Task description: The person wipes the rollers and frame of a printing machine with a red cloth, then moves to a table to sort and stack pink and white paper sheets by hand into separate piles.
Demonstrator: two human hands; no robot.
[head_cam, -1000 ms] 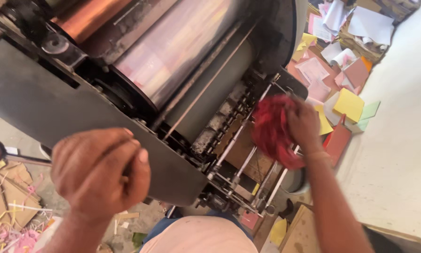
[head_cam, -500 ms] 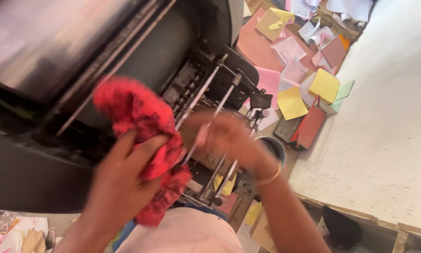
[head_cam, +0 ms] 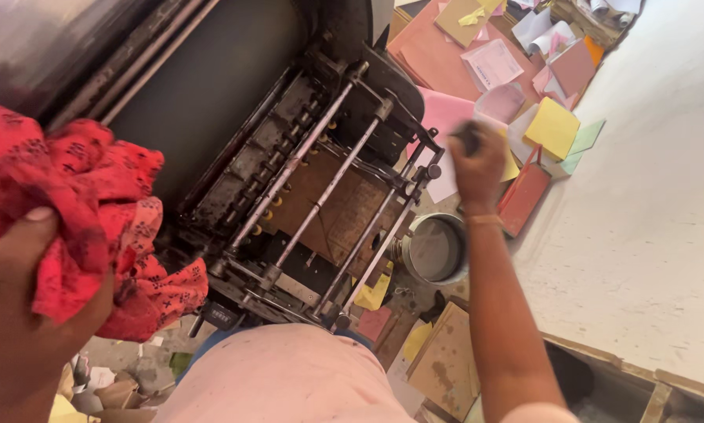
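My left hand (head_cam: 15, 313) sits at the lower left, clutching a crumpled red patterned cloth (head_cam: 77, 204) in front of the printing machine's big dark cylinder (head_cam: 211, 86). My right hand (head_cam: 477, 168) reaches out to the machine's right side, its fingers closed round a small dark knob (head_cam: 469, 135) that is blurred. This knob lies beside the ends of the metal rods (head_cam: 328, 180) that cross the machine's open feed section. My pink shirt fills the bottom middle.
A round metal tin (head_cam: 436, 249) stands on the floor below my right wrist. Loose coloured paper sheets (head_cam: 551, 125) and a red folder (head_cam: 524, 196) are scattered beyond it. A pale wall (head_cam: 649, 196) runs along the right. Cardboard pieces (head_cam: 446, 360) lie near my feet.
The red cloth passed from my right hand into my left hand. My right hand then moved right to the knob at the machine's edge. The view has swung toward the rods.
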